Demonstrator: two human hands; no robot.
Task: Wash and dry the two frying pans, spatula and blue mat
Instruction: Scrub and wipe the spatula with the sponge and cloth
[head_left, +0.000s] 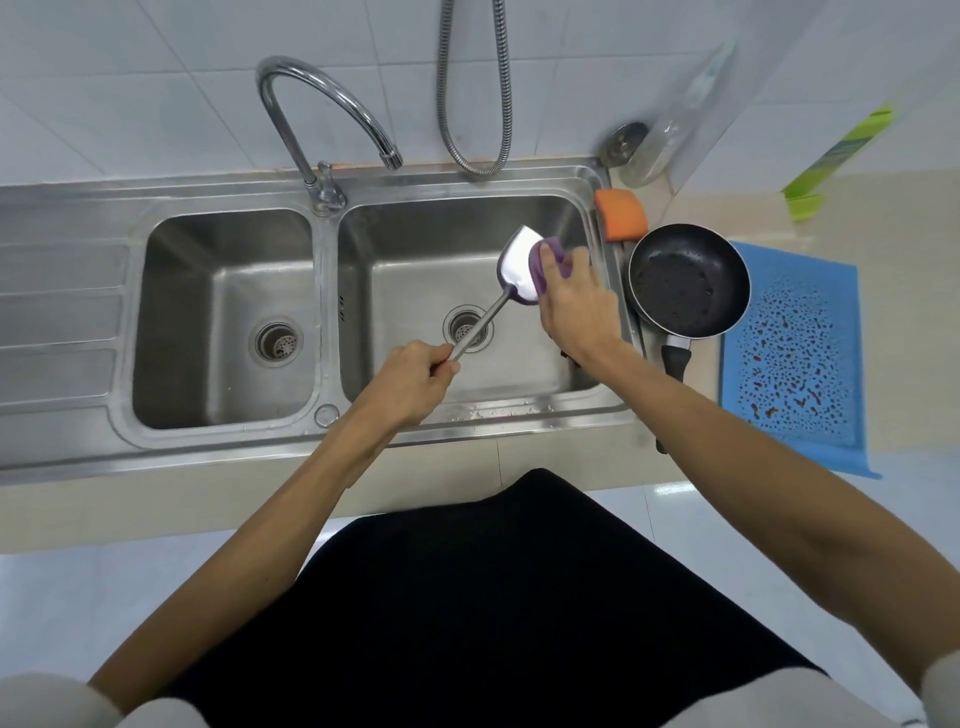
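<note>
My left hand (413, 382) grips the metal handle of the spatula (514, 270), holding it over the right basin of the steel sink (467, 415). The spatula's pale blade points up and to the right. My right hand (574, 301) holds a purple sponge (550, 262) and presses it against the blade. A black frying pan (688, 280) sits on the counter right of the sink, its handle toward me. The blue mat (800, 348), spotted with dark stains, lies right of the pan. Part of a second dark handle shows under my right forearm.
A curved tap (332, 104) stands behind the divider between the two basins, no water running. A metal shower hose (472, 104) hangs on the tiled wall. An orange sponge (621, 213) rests on the sink's right rim. A clear bottle (660, 145) stands in the back corner.
</note>
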